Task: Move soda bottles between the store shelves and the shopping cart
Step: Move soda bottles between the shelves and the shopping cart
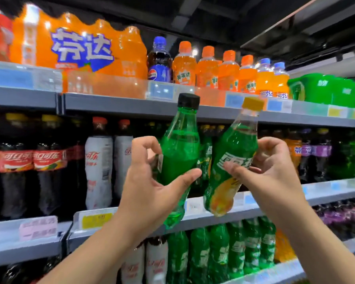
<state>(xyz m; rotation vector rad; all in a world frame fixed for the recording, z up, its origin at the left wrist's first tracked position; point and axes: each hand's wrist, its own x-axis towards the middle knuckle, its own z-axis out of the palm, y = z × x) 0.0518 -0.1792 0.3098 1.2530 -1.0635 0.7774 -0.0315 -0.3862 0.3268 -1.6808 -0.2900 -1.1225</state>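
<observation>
Left hand [150, 193] grip on black-capped green plastic bottle [178, 152], right hand [273, 171] on yellow-capped bottle [232, 160]

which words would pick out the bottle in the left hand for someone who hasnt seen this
Look at the grey store shelves, then at the two green bottles held up in front of them. The one meant is the black-capped bottle, gripped by the left hand. Only its black cap sets it apart at a glance from the yellow-capped bottle in the right hand.
</observation>
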